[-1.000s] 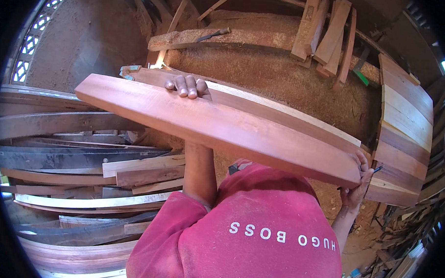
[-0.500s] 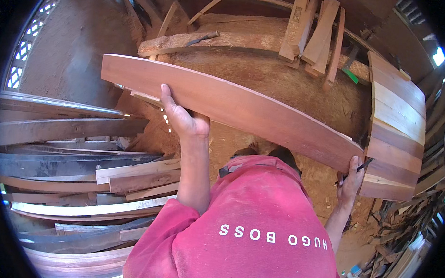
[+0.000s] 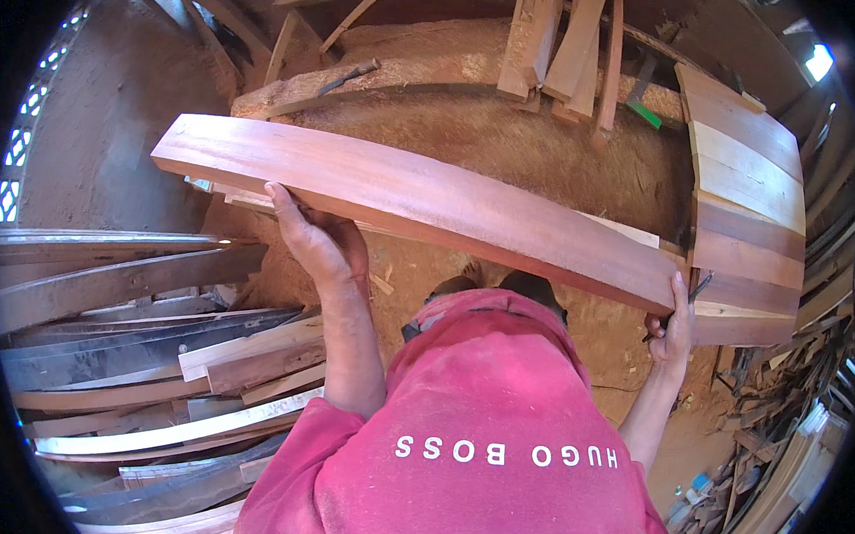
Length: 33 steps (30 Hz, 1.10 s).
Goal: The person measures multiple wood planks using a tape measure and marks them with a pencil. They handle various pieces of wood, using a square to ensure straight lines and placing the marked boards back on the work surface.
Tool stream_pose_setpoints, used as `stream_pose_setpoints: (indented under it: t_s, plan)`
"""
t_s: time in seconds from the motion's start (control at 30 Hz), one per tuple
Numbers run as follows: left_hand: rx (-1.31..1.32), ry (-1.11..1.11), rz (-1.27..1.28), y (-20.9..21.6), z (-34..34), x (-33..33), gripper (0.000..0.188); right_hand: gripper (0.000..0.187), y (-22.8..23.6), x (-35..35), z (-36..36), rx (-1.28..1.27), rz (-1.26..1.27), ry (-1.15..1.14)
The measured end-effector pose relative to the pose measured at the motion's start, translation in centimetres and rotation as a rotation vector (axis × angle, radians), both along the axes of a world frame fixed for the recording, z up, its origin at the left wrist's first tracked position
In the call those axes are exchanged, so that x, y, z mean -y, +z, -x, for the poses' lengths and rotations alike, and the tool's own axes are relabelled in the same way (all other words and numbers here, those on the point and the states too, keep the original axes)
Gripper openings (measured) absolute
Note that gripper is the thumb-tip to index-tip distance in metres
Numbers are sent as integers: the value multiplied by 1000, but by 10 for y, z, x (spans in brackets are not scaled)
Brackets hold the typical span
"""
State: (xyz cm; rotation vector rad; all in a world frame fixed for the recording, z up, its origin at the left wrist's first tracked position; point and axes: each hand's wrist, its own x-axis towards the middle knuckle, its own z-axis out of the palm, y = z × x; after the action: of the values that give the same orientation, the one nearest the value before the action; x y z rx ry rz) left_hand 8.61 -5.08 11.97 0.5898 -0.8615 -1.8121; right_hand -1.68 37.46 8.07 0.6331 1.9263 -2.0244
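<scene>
Board (image 3: 420, 199) is rolling since the earlier frame, now baring its near edge below the broad face. Left hand (image 3: 330, 250) is holding the board's near edge left of middle, thumb up, fingers mostly hidden. Right hand (image 3: 672, 334) is gripping the right end plus a slim dark tool (image 3: 701, 287). It's all hanging raised above the floor (image 3: 413, 278), just left of the slatted panel (image 3: 746, 184). Step reads as turning; next move is likely needing both ends supported.

A white patch (image 3: 819, 62) glares at upper right, while fisheye distortion bends the dark-rimmed edges.
</scene>
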Motion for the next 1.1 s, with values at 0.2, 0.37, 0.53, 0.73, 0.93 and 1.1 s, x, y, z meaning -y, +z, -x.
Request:
stream_pose_setpoints:
  t_s: [0.2,0.37,0.53,0.73,0.93,1.1]
  plan:
    - [-212,-156,65,24,-22,35,47,37,7,-2,15,-175,-24,-142]
    - [-112,193,91,64,-28,112,48,42,8,-39,38,-323,-29,-124]
    - [272,29,129,-42,-39,152,47,41,-26,-57,55,-184,-213,-72]
    - [606,64,56,-97,-39,153,34,34,-45,-68,54,-115,-351,-9]
    - [621,-30,189,-156,-73,204,17,39,-84,-98,67,-337,-535,197]
    - [807,-20,309,-180,-80,200,10,40,-92,-85,58,-395,-595,210]
